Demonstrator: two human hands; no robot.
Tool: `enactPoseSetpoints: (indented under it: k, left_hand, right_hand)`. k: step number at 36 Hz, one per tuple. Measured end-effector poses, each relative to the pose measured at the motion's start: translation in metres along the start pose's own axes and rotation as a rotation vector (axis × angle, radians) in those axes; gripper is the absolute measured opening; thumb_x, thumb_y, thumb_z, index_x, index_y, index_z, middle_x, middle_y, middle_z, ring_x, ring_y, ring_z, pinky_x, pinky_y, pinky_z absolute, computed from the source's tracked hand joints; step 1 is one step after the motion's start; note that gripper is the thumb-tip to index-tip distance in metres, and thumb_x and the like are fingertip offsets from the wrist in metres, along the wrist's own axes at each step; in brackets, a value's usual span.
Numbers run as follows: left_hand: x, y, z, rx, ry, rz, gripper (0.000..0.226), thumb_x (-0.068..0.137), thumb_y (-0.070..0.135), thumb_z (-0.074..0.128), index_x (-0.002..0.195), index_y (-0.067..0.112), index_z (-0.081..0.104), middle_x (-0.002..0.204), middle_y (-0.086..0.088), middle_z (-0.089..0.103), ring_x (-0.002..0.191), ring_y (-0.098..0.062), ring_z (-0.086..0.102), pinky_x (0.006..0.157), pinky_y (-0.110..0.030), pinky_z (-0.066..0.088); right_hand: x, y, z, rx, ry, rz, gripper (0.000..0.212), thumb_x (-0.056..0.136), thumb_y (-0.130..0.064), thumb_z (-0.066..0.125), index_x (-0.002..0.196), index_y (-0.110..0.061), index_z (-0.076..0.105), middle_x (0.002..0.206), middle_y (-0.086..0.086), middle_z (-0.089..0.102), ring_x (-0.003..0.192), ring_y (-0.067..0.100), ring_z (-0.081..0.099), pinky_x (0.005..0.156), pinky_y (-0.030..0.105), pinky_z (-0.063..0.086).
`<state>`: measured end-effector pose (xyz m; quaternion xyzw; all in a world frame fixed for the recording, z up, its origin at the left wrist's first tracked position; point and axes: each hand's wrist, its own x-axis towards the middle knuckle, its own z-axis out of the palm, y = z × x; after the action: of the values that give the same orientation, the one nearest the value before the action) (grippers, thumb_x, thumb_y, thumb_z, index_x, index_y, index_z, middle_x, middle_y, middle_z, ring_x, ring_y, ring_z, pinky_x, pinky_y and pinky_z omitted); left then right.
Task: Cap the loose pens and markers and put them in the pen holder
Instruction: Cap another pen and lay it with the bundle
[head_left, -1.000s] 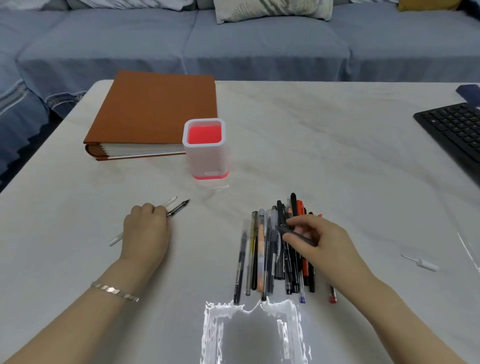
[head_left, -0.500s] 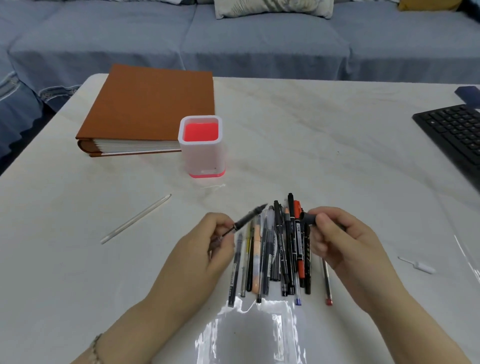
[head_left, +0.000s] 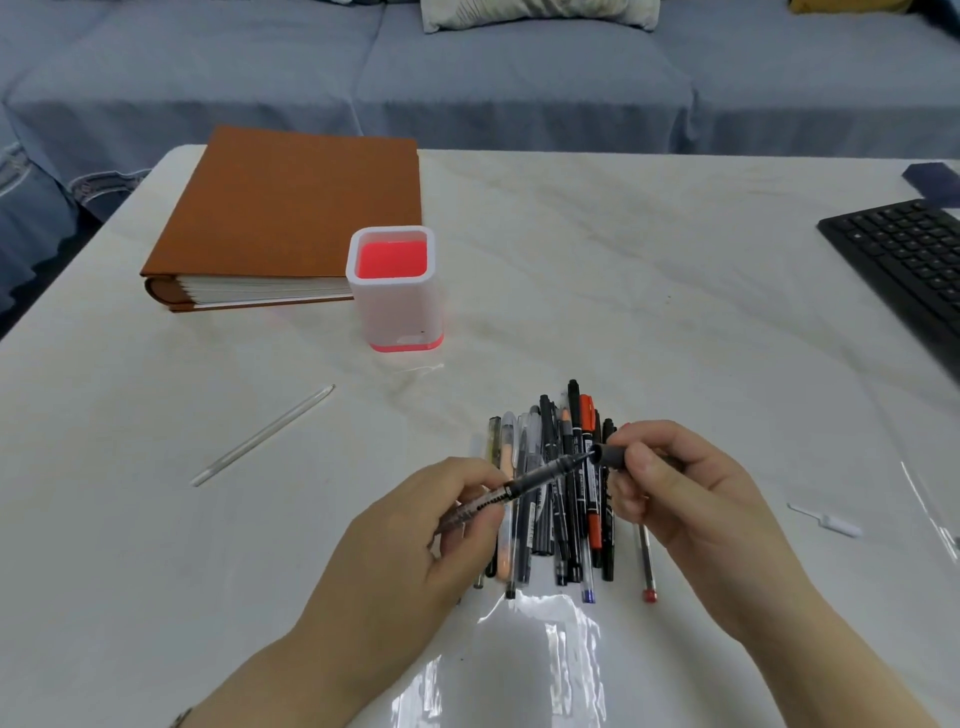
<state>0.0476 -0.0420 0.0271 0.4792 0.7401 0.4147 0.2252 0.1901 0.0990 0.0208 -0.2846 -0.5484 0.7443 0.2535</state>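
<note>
My left hand (head_left: 426, 525) grips a black pen (head_left: 524, 486) by its rear half, tip pointing up and right. My right hand (head_left: 675, 493) pinches a dark cap (head_left: 609, 455), and the pen's tip sits at the cap's mouth. Both are held just above a pile of several pens and markers (head_left: 561, 499) lying side by side on the white table. The pen holder (head_left: 395, 291), white with a pink base and pink inside, stands upright behind the pile to the left, with nothing showing in it.
A clear pen tube (head_left: 262, 435) lies left of the pile. A small white cap (head_left: 826, 519) lies to the right. A brown binder (head_left: 291, 218) sits behind the holder. A black keyboard (head_left: 904, 260) is at the right edge. Glossy plastic sheet (head_left: 519, 660) lies near me.
My left hand picked the black pen up from the left of the table and carried it over the pile. The pen's tip has now met the cap that my right hand holds.
</note>
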Motion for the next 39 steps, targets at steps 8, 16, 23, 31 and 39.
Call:
enactPoseSetpoints:
  k: [8,16,23,31,39]
  left_hand:
    - [0.002,-0.004,-0.005,0.083,-0.035,0.082,0.019,0.078,0.046,0.047,0.094,0.044,0.057,0.078,0.021,0.056,0.064,0.0,0.05,0.059,-0.003,0.033]
    - [0.003,-0.001,0.003,0.069,-0.062,0.104,0.018,0.079,0.04,0.057,0.095,0.035,0.061,0.086,0.014,0.061,0.069,0.003,0.057,0.062,-0.002,0.036]
    - [0.004,0.001,0.008,-0.367,0.006,-0.242,0.037,0.074,0.001,0.07,0.06,0.035,0.072,0.065,-0.002,0.071,0.057,-0.006,0.064,0.057,-0.011,0.046]
    - [0.01,-0.006,0.003,-0.667,-0.151,-0.527,0.016,0.079,-0.008,0.058,0.07,0.002,0.067,0.045,-0.002,0.06,0.029,-0.004,0.033,0.033,-0.008,0.027]
    - [0.015,-0.014,0.002,-0.585,0.027,-0.405,0.012,0.081,0.001,0.062,0.078,0.011,0.067,0.056,0.004,0.065,0.039,0.001,0.048,0.044,-0.009,0.037]
  right_hand:
    - [-0.001,-0.016,-0.002,-0.338,-0.029,-0.045,0.009,0.066,-0.026,0.077,0.065,-0.031,0.071,0.059,-0.009,0.065,0.056,0.001,0.054,0.057,0.01,0.044]
    - [-0.004,-0.008,0.012,-0.503,-0.165,-0.022,0.007,0.069,-0.026,0.06,0.072,-0.027,0.066,0.053,-0.014,0.058,0.048,-0.001,0.048,0.047,0.007,0.036]
    - [-0.005,-0.003,0.02,-0.481,-0.134,-0.043,0.008,0.068,-0.023,0.059,0.062,-0.024,0.064,0.05,-0.015,0.057,0.042,0.001,0.045,0.039,0.006,0.033]
    - [0.003,0.013,0.025,-0.536,-0.166,-0.047,0.003,0.067,-0.024,0.062,0.069,-0.024,0.065,0.061,-0.014,0.063,0.056,-0.003,0.054,0.054,0.007,0.039]
    - [0.022,0.022,0.048,0.018,0.022,0.193,0.003,0.076,-0.016,0.062,0.076,-0.015,0.065,0.052,-0.003,0.053,0.048,0.008,0.047,0.053,0.015,0.045]
